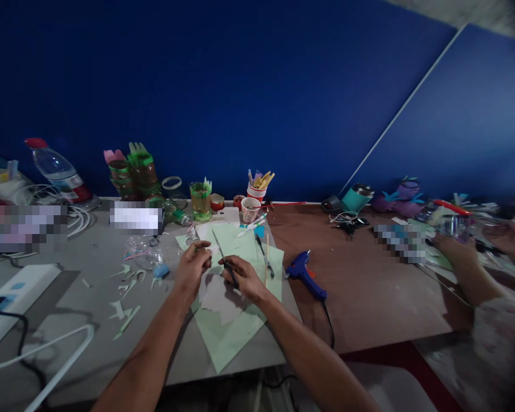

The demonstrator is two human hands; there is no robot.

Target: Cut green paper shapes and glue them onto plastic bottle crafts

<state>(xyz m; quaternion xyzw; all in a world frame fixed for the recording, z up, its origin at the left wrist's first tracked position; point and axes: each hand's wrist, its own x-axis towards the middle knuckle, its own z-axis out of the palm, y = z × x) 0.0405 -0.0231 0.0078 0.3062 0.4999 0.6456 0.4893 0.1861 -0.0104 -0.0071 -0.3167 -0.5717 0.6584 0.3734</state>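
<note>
My right hand (243, 277) is closed on the dark handles of a pair of scissors (220, 247), whose blades point up and away. To its left, my left hand (194, 264) is curled with thumb and fingertips close together; anything between them is too small to make out. Both hands are above light green paper sheets (236, 337) and a pale, irregularly cut piece of paper (223, 300). A black pen (265, 257) and a thin wooden stick (267, 260) lie on the green paper, right of my right hand.
Paper scraps (126, 286) and crumpled clear plastic (143, 250) lie left. A blue glue gun (306, 276) rests right. Cups (251, 210), a green-brown container (200, 200) and a bottle (62, 174) line the back. Another person's hands (459, 249) work at far right.
</note>
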